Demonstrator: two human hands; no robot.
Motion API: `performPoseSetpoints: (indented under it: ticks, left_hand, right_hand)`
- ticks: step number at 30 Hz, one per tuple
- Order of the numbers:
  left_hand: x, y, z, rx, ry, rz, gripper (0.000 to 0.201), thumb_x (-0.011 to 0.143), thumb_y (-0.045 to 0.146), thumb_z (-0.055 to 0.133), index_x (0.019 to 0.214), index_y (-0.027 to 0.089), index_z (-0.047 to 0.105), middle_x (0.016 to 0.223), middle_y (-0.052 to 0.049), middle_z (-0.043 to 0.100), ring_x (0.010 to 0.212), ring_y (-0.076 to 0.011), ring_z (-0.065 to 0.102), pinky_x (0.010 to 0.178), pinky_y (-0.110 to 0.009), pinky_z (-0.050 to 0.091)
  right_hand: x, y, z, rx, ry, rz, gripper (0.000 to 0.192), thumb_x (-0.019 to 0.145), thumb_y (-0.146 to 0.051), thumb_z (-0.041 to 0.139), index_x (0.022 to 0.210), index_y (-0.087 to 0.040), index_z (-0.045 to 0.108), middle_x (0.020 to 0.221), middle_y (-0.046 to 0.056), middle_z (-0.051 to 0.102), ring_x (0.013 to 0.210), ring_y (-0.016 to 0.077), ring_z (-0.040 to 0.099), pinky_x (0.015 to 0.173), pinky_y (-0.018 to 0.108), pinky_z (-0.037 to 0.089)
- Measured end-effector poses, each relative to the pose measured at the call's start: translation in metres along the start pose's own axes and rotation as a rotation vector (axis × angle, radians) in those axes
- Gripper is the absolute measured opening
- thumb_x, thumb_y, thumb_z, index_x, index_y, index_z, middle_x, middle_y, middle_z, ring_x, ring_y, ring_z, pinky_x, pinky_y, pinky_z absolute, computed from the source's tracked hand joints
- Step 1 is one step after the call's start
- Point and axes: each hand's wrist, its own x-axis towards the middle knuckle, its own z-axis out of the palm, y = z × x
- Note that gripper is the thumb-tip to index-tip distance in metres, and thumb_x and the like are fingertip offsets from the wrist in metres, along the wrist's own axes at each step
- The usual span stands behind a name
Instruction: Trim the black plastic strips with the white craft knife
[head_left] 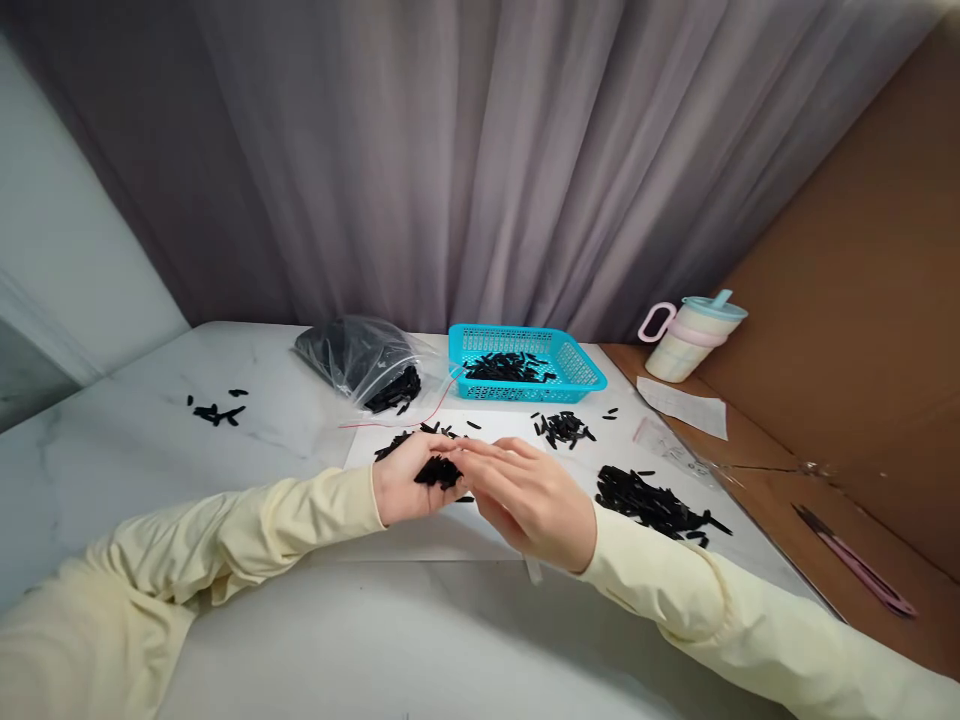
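My left hand (409, 480) is cupped palm up above a white sheet (420, 540). It holds a small heap of slim black pieces (439, 472), short and pointed like seed husks. Coming from the right, my right hand (536, 500) reaches over this heap, its fingers together and the tips at the left hand's fingers. Whatever its fingertips may pinch is hidden. Behind the left hand, more black pieces (427, 432) lie on the sheet. To the right of my right hand is a larger pile of black pieces (649, 500).
A blue perforated basket (525, 395) with black pieces stands behind the hands, beside a clear plastic bag (360, 350) of them. A red thread (442, 400) runs between. Small piles (564, 428) (217, 413) lie around. Pink tweezers (862, 570) and a cup (694, 340) are right.
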Motion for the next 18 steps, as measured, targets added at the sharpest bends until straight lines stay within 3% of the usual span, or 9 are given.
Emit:
performPoseSetpoints:
  ticks: [2, 7, 13, 18]
  left_hand:
    - [0.000, -0.002, -0.001, -0.013, 0.001, -0.003, 0.019, 0.082, 0.007, 0.038, 0.073, 0.008, 0.054, 0.054, -0.003, 0.056, 0.045, -0.0090, 0.055, 0.046, -0.017, 0.051]
    - [-0.002, -0.002, -0.003, -0.053, -0.006, -0.018, 0.025, 0.082, 0.007, 0.035, 0.065, 0.010, 0.052, 0.054, -0.005, 0.057, 0.051, -0.0122, 0.059, 0.054, -0.022, 0.055]
    - [0.010, -0.013, -0.015, -0.151, -0.135, -0.101, 0.026, 0.089, 0.016, 0.036, 0.077, 0.005, 0.057, 0.071, -0.010, 0.060, 0.065, -0.0142, 0.063, 0.059, -0.022, 0.052]
    - [0.017, -0.025, -0.026, -0.219, -0.197, -0.100, 0.029, 0.090, 0.020, 0.035, 0.078, 0.005, 0.057, 0.068, -0.008, 0.060, 0.065, -0.0154, 0.062, 0.064, -0.026, 0.050]
  right_hand:
    - [0.001, -0.003, 0.002, 0.061, -0.039, 0.021, 0.027, 0.088, -0.004, 0.036, 0.112, -0.009, 0.048, 0.106, 0.013, 0.066, 0.105, 0.0202, 0.060, 0.073, 0.033, 0.048]
    - [-0.005, -0.010, -0.001, 0.262, -0.035, 0.262, 0.025, 0.090, -0.010, 0.044, 0.114, -0.017, 0.048, 0.097, 0.006, 0.069, 0.074, 0.0136, 0.063, 0.069, 0.028, 0.048]
    - [-0.024, -0.021, 0.023, 0.212, 0.051, 0.249, 0.024, 0.090, -0.006, 0.043, 0.108, -0.019, 0.052, 0.105, 0.009, 0.067, 0.096, 0.0173, 0.062, 0.072, 0.032, 0.046]
    - [-0.030, -0.020, 0.036, 0.364, 0.065, 0.465, 0.009, 0.087, -0.017, 0.054, 0.094, -0.020, 0.059, 0.092, 0.006, 0.069, 0.090, 0.0179, 0.065, 0.075, 0.032, 0.048]
